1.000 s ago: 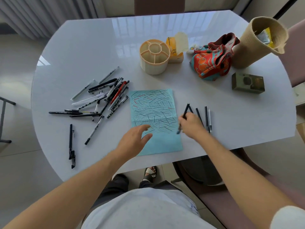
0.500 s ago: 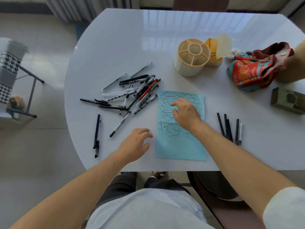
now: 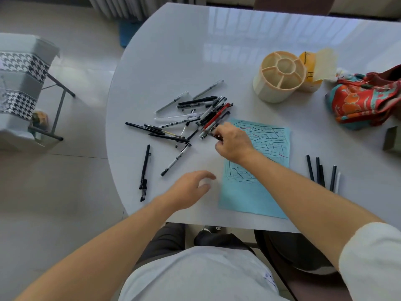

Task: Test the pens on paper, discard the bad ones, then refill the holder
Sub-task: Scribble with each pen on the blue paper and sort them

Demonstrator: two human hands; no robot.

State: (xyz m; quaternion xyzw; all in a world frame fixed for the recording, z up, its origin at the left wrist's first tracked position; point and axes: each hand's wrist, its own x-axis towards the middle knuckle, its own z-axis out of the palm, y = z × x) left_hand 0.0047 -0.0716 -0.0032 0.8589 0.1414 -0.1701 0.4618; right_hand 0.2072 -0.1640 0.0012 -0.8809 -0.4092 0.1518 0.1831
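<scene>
In the head view, the right hand (image 3: 233, 142) sits at the centre of the frame, at the lower right edge of the pile of pens (image 3: 195, 121). A second ago it was holding a black pen over at the right side of the paper; that pen is now gone from it, and the hand has crossed the blue paper (image 3: 259, 164) to the pile. Its fingertips (image 3: 217, 135) are curled together at the ends of the red and black pens there, but whether they have actually closed on one I cannot tell.

The left hand (image 3: 191, 190), lower centre, hovers loosely open over the bare table (image 3: 173, 51) just left of the paper, holding nothing. Earlier it rested on the sheet.

The row of tested pens (image 3: 322, 173) lies at the right of the frame, well apart from the pile. The holder (image 3: 280, 77) stands empty at upper right.

So one test looks finished and the next pen is being picked. Most of the pile is untested, and refilling is far off.
</scene>
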